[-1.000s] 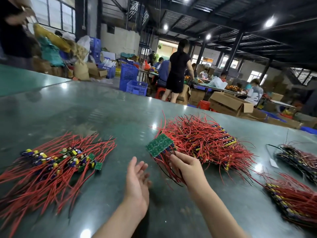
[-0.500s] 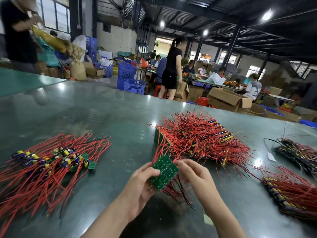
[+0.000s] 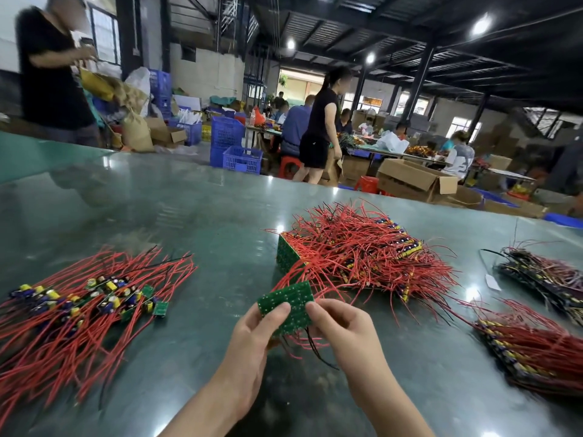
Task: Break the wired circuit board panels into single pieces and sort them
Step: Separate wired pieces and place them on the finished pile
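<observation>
Green circuit board panel (image 3: 288,305) above table, left hand (image 3: 257,334) grip and right hand (image 3: 342,331) grip pinching it

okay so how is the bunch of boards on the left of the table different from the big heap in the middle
The left pile lies flat in a loose row of small single boards, component side up; the middle heap is stacked thick, with a whole green panel standing on edge at its left side. The left pile's wires fan out mostly one way; the heap's tangle in all directions. Both carry red wires and rest on the green table.
</observation>
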Available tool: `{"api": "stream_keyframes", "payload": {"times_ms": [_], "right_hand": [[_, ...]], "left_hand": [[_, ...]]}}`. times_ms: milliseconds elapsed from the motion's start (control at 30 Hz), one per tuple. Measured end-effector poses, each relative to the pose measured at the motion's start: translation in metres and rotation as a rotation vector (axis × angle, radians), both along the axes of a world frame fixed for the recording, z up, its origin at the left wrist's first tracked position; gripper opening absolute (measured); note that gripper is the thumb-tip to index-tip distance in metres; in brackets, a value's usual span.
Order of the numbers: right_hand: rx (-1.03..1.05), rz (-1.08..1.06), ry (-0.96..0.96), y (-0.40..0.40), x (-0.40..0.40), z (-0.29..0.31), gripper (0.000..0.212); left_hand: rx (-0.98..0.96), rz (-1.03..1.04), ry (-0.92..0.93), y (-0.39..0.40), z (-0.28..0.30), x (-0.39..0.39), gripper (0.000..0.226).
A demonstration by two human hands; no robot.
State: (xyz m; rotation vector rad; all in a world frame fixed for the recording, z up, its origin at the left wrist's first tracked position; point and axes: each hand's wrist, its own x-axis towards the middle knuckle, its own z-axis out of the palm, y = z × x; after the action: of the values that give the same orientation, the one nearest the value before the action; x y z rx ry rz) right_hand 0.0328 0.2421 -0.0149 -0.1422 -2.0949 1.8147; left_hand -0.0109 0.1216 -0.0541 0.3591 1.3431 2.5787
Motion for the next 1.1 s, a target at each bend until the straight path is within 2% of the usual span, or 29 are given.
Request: {"api": "stream_keyframes", "payload": {"times_ms": [167, 300, 400, 533, 633, 833, 933, 1100], "right_hand": [[-0.083, 0.07, -0.046, -0.007, 0.001, -0.002, 0.011], [-0.123, 0.004, -0.024, -0.007, 0.0, -0.003, 0.005], [-0.147, -0.044, 0.011, -0.005, -0.001, -0.005, 0.021], [-0.082, -0.002, 0.054, -0.007, 0.0, -0.004, 0.012], [-0.01, 0.039, 0.077, -0.006, 0.001, -0.001, 0.021], [0.099, 0.065, 0.065, -0.003, 0.004, 0.005, 0.034], [0.1, 0.077, 0.053, -0.003, 0.006, 0.008, 0.038], [0.079, 0.146, 0.029, -0.003, 0.008, 0.011, 0.052]], "left_hand": [[-0.039, 0.061, 0.024, -0.001, -0.001, -0.002, 0.027], [-0.066, 0.026, 0.078, -0.002, -0.001, -0.002, 0.031], [-0.086, 0.003, 0.108, -0.002, -0.003, -0.004, 0.033], [-0.116, -0.023, 0.139, -0.003, -0.005, -0.006, 0.038], [-0.139, -0.04, 0.16, -0.006, -0.007, -0.007, 0.041], [-0.153, -0.041, 0.178, -0.007, -0.009, -0.012, 0.025], [-0.176, -0.029, 0.191, -0.006, -0.01, -0.011, 0.034], [-0.211, 0.003, 0.215, -0.006, -0.013, -0.013, 0.032]]}}
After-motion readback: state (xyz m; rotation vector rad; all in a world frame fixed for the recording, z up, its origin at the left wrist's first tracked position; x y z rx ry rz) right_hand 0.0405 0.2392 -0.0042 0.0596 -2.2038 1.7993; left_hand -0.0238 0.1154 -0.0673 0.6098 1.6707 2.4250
